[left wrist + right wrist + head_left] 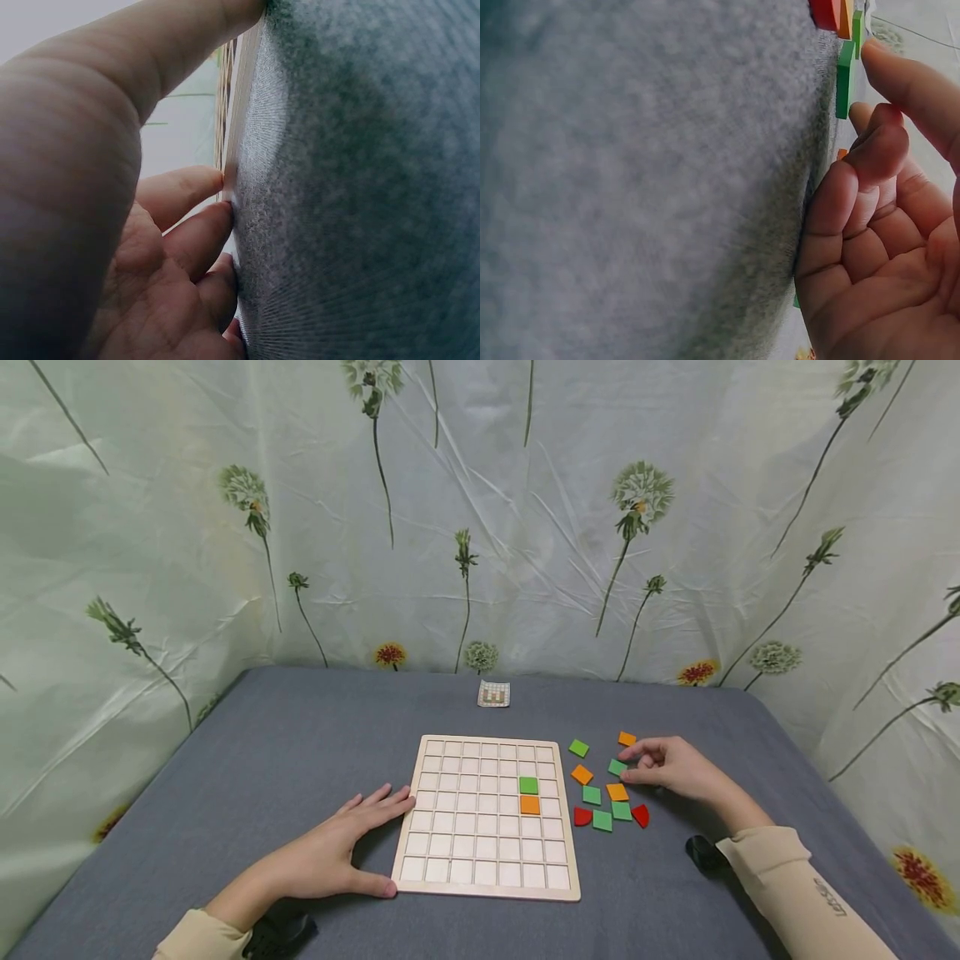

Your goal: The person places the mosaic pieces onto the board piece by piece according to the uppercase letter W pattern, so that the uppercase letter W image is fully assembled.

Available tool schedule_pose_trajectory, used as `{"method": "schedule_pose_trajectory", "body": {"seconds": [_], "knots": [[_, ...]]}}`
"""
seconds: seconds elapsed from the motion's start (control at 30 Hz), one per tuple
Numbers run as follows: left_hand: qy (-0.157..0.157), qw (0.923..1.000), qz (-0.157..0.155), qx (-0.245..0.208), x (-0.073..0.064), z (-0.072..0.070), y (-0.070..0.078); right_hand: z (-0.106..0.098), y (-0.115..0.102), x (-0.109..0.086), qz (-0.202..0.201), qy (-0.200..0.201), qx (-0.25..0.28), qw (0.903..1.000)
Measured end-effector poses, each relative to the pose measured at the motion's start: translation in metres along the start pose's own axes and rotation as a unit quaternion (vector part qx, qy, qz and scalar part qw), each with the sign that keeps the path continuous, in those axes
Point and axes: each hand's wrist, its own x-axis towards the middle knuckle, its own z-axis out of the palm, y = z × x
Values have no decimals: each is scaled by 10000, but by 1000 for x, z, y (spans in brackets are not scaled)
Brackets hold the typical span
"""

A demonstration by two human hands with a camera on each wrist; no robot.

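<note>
A pale wooden grid board (442, 887) lies on the grey cloth, with one green square (528, 786) directly beyond one orange square (529, 805) in its right part. My left hand (341, 847) steadies the board's left side, fingers spread along the edge and thumb at the near left corner. To the right of the board, my right hand (671, 768) reaches in over the loose tiles. Its thumb and index finger stand apart on either side of a green tile (617, 767), which lies flat; the right wrist view shows this green tile (844, 80) between the fingertips.
Around that tile lie several more green and orange squares, including an orange one (627, 739), and two red rounded pieces (582, 817). A small patterned card (493, 695) sits beyond the board. Behind the table hangs a flower-print curtain (525, 568).
</note>
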Motion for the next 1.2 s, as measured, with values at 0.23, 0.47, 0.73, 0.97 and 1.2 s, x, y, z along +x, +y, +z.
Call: {"method": "schedule_pose_trajectory", "body": {"seconds": [0.23, 0.47, 0.73, 0.97, 1.2], "knots": [[-27, 10000, -18, -20, 0, 0, -1, 1, 1, 4, -11, -127, -65, 9999], [-43, 9999, -45, -81, 1, 0, -1, 2, 0, 6, 58, -161, -161, 9997], [-11, 9999, 9, -107, 0, 0, -1, 1, -2, 4, 4, -135, -319, 9994], [-19, 9999, -13, -139, 0, -1, 0, 0, -2, 3, -5, -76, -339, 9994], [19, 9999, 117, 24, -1, -3, 3, -2, -1, 2, 65, -90, -346, 9993]]}}
